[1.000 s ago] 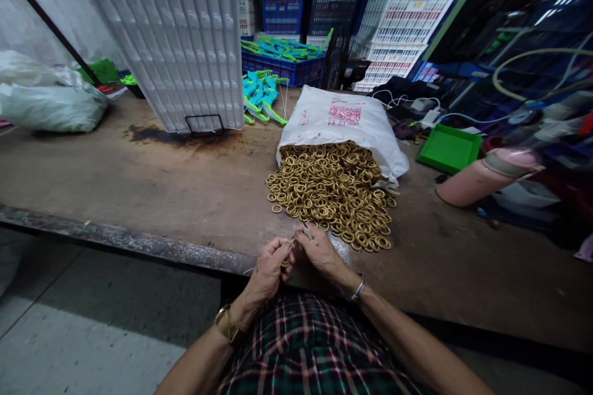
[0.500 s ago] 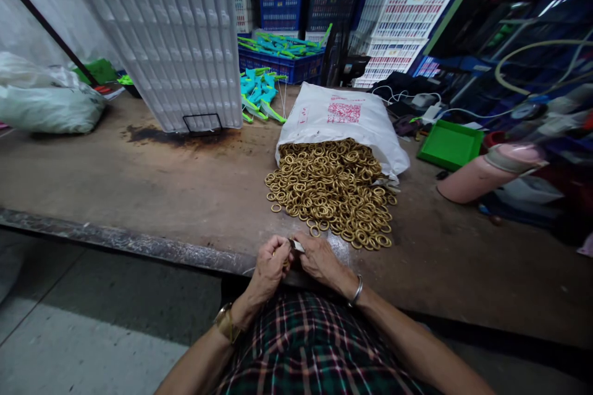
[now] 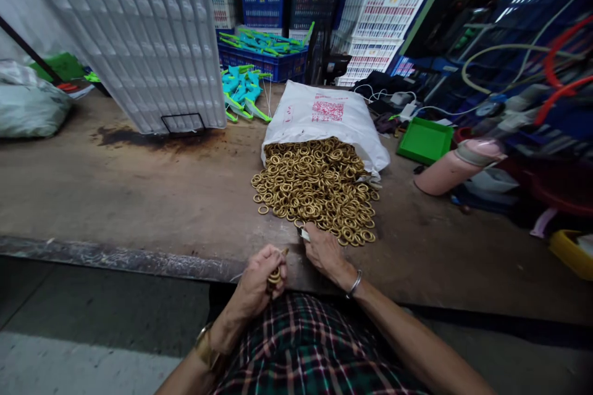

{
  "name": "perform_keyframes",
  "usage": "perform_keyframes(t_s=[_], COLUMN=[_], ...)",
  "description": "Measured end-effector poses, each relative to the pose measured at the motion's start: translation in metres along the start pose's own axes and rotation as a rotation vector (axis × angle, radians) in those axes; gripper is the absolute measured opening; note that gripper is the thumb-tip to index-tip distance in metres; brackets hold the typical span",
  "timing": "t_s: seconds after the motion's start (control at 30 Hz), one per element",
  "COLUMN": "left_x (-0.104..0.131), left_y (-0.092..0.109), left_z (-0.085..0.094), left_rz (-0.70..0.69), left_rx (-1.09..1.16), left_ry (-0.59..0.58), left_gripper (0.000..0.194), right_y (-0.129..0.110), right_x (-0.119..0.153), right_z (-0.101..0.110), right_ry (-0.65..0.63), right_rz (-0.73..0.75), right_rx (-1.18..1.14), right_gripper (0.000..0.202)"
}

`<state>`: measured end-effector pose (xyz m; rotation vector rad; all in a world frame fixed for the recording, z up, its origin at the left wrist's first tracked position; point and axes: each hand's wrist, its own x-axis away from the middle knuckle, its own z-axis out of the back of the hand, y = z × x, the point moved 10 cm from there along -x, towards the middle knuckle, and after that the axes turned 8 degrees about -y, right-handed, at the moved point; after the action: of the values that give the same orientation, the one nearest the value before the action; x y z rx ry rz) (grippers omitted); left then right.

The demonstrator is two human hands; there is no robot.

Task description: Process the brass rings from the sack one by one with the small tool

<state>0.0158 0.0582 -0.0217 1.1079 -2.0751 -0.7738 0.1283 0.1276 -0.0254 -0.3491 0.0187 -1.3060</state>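
Observation:
My left hand (image 3: 259, 278) is closed around several gold-coloured rings (image 3: 274, 278) at the table's front edge, one ring standing up by the thumb. To its right, my right hand (image 3: 324, 254) pinches a small tool with a white body and a dark tip (image 3: 303, 234); its exact kind is too small to tell. The tip reaches the near edge of a large heap of the same rings (image 3: 319, 188). This heap spills from the mouth of a white sack (image 3: 301, 117) with red print, which lies on the table. A gap separates the two hands.
Ribbed translucent panels (image 3: 171, 43) stand at the left on the brown table (image 3: 139, 197). Turquoise and green plastic pieces (image 3: 243, 89) lie behind them. A green tray (image 3: 425, 140) and a pink bottle (image 3: 445, 170) are at the right. Stacked crates (image 3: 389, 9) fill the back.
My hands have come apart: the right hand with the tool has moved forward to the ring heap, and the left has turned, showing its rings. The view has shifted rightward.

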Motion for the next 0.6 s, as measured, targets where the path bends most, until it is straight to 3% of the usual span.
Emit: perform_keyframes(t_s=[0.13, 0.37, 0.6], left_x=[-0.007, -0.007, -0.013], left_y=[-0.011, -0.015, -0.017], left_z=[0.017, 0.032, 0.031], left_rz=[0.039, 0.065, 0.081], left_rx=[0.215, 0.262, 0.286], left_ry=[0.085, 0.147, 0.079], left_gripper=[0.031, 0.027, 0.023], right_y=[0.008, 0.009, 0.005], right_x=[0.0, -0.005, -0.002], right_z=[0.008, 0.006, 0.008], right_ry=[0.072, 0.031, 0.054], right_rz=[-0.071, -0.112, -0.056], right_rx=[-0.008, -0.022, -0.198], right_gripper=[0.018, 0.014, 0.011])
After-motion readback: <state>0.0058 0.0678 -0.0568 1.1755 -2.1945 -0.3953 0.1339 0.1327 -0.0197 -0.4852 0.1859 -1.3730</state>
